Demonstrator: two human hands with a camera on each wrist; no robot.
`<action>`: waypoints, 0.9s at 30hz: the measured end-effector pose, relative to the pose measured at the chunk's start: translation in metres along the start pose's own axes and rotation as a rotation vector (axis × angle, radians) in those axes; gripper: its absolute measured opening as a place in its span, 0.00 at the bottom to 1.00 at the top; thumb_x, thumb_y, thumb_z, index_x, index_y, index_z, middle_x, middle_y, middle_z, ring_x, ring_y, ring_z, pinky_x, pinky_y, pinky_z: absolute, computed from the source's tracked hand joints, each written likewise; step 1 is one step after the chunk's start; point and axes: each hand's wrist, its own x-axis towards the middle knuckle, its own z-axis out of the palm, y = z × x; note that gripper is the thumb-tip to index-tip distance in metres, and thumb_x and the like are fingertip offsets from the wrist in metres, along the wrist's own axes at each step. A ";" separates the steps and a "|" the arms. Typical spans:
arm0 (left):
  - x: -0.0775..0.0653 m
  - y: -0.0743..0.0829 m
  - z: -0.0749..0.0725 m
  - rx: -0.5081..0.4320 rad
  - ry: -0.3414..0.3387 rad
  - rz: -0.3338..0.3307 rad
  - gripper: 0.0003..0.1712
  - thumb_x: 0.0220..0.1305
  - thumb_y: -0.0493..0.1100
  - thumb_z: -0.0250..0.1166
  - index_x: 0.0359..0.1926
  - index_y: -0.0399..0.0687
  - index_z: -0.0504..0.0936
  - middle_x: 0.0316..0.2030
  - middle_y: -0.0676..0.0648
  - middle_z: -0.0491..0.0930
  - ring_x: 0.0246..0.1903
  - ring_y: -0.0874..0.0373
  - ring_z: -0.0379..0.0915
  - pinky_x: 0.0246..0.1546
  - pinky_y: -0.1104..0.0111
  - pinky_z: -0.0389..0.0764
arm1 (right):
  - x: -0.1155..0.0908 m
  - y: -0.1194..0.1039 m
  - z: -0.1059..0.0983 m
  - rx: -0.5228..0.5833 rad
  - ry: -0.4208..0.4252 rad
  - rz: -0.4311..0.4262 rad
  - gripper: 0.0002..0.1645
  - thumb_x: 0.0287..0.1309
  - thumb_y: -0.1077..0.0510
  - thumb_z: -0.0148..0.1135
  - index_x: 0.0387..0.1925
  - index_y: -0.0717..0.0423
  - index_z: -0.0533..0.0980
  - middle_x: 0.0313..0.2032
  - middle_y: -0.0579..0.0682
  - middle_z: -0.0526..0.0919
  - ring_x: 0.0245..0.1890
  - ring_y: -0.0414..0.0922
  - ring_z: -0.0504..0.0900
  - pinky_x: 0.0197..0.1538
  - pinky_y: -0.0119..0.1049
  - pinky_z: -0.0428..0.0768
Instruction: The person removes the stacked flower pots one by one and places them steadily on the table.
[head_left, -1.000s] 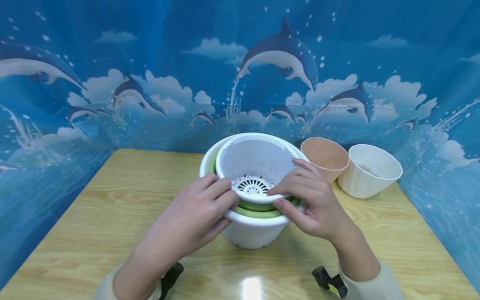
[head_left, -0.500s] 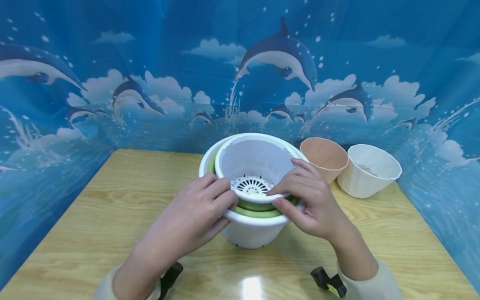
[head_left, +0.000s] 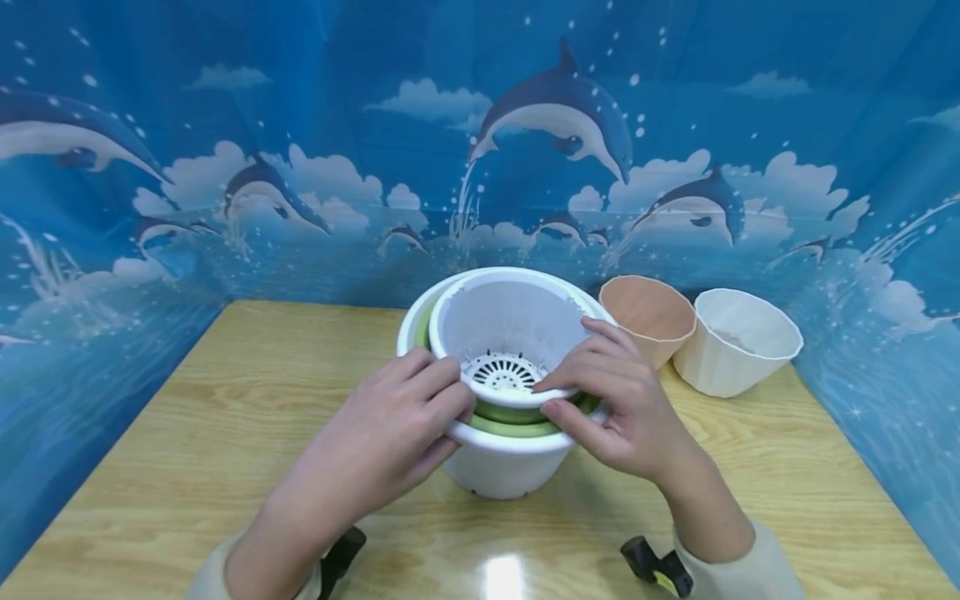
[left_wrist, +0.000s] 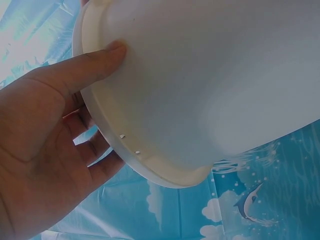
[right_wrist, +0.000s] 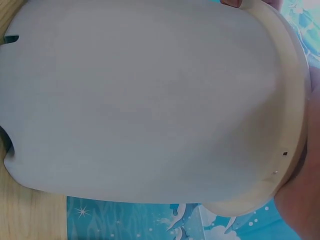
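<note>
Three flowerpots are nested upright on the table: a large white outer flowerpot [head_left: 508, 467], a green flowerpot [head_left: 517, 429] and a smaller white inner flowerpot [head_left: 517, 312] with a slotted bottom. My left hand [head_left: 408, 408] grips the outer pot's left front rim. In the left wrist view its thumb [left_wrist: 95, 65] presses the outer wall while the fingers go over the rim. At the right front, my right hand [head_left: 618, 392] pinches the inner pot's rim, index finger inside and thumb outside. The right wrist view is mostly filled by the outer pot's wall, with the right hand only partly seen at the edge.
Behind the right hand stand a terracotta-coloured pot [head_left: 648, 308] and a faceted white pot [head_left: 738, 362], side by side at the table's back right. A dolphin-print blue curtain [head_left: 360, 167] encloses the back and sides of the wooden table [head_left: 247, 417].
</note>
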 end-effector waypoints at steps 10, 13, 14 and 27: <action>0.001 0.001 0.000 0.000 -0.006 -0.006 0.13 0.56 0.50 0.75 0.38 0.57 0.80 0.40 0.57 0.77 0.43 0.58 0.71 0.47 0.64 0.77 | 0.000 -0.001 0.000 -0.007 0.004 0.008 0.17 0.68 0.41 0.58 0.35 0.46 0.85 0.30 0.39 0.85 0.36 0.40 0.80 0.70 0.56 0.61; 0.001 0.001 0.000 -0.003 -0.003 -0.003 0.14 0.56 0.50 0.76 0.38 0.56 0.80 0.40 0.57 0.77 0.43 0.58 0.71 0.47 0.63 0.78 | 0.000 -0.001 0.000 -0.008 0.008 0.004 0.17 0.68 0.42 0.58 0.35 0.46 0.85 0.30 0.39 0.85 0.36 0.40 0.80 0.70 0.56 0.61; 0.001 0.001 0.000 -0.003 -0.003 -0.004 0.14 0.56 0.50 0.76 0.38 0.56 0.80 0.40 0.57 0.77 0.43 0.58 0.71 0.47 0.64 0.78 | 0.000 -0.001 0.000 -0.009 0.010 0.003 0.17 0.68 0.42 0.58 0.35 0.46 0.85 0.30 0.39 0.85 0.35 0.40 0.80 0.70 0.56 0.61; 0.001 0.001 0.000 -0.004 0.013 0.000 0.13 0.55 0.49 0.76 0.37 0.56 0.80 0.40 0.57 0.79 0.43 0.58 0.72 0.48 0.63 0.79 | 0.001 -0.001 0.001 -0.013 0.028 -0.012 0.18 0.68 0.41 0.57 0.34 0.47 0.85 0.29 0.40 0.85 0.35 0.40 0.80 0.70 0.56 0.62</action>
